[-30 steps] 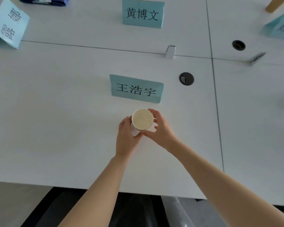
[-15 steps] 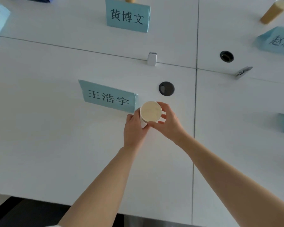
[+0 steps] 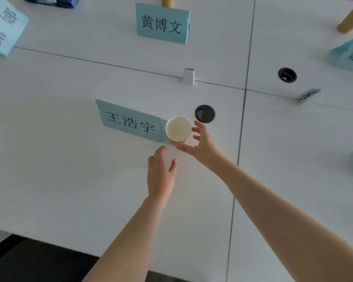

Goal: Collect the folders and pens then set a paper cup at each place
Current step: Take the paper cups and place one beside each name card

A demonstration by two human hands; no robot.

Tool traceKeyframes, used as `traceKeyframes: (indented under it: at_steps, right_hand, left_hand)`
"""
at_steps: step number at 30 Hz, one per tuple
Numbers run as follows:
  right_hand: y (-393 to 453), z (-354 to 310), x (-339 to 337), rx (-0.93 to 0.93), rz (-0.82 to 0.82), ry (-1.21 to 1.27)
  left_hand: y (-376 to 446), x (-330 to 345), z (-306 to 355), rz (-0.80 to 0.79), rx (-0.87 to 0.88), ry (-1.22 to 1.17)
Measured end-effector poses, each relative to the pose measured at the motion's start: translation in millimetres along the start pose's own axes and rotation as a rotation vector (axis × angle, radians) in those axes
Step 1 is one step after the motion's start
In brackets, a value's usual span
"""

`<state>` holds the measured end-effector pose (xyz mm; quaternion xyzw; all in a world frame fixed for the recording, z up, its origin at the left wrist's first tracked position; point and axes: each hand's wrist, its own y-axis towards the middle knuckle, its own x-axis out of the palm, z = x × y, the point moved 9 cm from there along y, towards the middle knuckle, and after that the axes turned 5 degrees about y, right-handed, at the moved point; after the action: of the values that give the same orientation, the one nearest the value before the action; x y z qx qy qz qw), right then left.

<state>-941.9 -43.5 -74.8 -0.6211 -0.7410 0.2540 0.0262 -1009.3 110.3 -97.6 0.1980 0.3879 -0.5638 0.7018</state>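
Observation:
A paper cup (image 3: 178, 128) stands upright on the white table (image 3: 59, 159), touching the right end of the near blue name card (image 3: 130, 122). My right hand (image 3: 202, 146) is just right of the cup, fingers spread, thumb under its near side and barely apart from it. My left hand (image 3: 161, 171) hovers flat below the cup, fingers apart, holding nothing. Two more paper cups stand far off: one (image 3: 167, 1) behind the far name card (image 3: 163, 23), another (image 3: 352, 18) at the top right.
A black cable grommet (image 3: 205, 113) sits just beyond the cup, a second grommet (image 3: 287, 75) farther right. A small white clip (image 3: 189, 76) stands on the table seam. Blue name cards stand at left (image 3: 4, 27) and right (image 3: 348, 54). A dark blue folder (image 3: 51, 0) lies at the top left.
The cup was moved right from in front of the name card and set down at its right end. Both hands have let go of it; the left hand drew back toward me.

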Motion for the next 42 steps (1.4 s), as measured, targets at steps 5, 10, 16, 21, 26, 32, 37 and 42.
traceKeyframes:
  at_steps: [5, 10, 16, 21, 26, 32, 37, 42]
  right_hand:
    - [-47, 13, -19, 0.065, 0.074, -0.012]
    - [-125, 37, -28, 0.123, 0.183, 0.023]
    - [-247, 68, -27, 0.192, 0.32, 0.081]
    - [-340, 93, -33, 0.214, 0.378, 0.054]
    - [-425, 129, -60, 0.239, 0.478, 0.078]
    - [-514, 177, -126, 0.217, 0.553, 0.145]
    - [-573, 218, -220, 0.207, 0.598, 0.18]
    - [-609, 239, -306, 0.172, 0.579, 0.113]
  left_hand:
    - [-53, -13, -17, -0.016, 0.006, 0.026]
    - [-110, -30, -13, -0.055, 0.043, -0.026]
    - [-187, -32, -11, -0.2, 0.107, -0.135]
    - [-256, -29, -2, -0.331, 0.207, -0.122]
    - [-327, -15, 15, -0.407, 0.207, -0.133]
    - [-424, 39, 72, -0.489, 0.247, -0.084]
    - [-500, 87, 148, -0.483, 0.341, -0.022]
    - [-550, 134, 222, -0.464, 0.404, -0.005]
